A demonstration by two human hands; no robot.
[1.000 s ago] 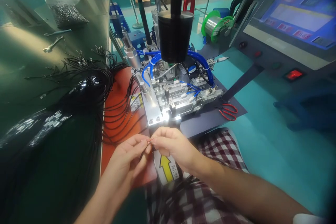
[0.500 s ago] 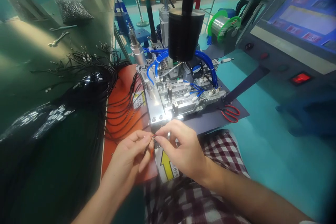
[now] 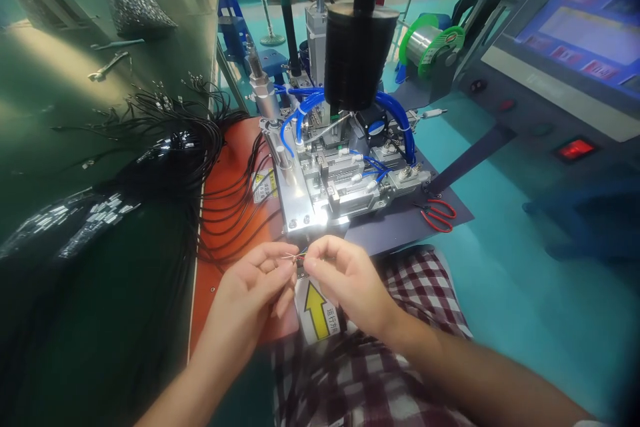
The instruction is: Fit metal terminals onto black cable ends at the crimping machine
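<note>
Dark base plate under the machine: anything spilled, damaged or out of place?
Nothing looks spilled or damaged on the plate. Only the red-handled pliers seem slightly out of place: they lie loose near its edge, where they might get knocked off.

both hands (image 3: 250,283) (image 3: 350,283) nearly meet, fingers (image 3: 273,253) curled, forearms (image 3: 185,383) (image 3: 465,357) angled inward.

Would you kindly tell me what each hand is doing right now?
Left hand: at the tips of thin wires; whether gripping cannot be told.
Right hand: closed, holding the thin wires.
</note>
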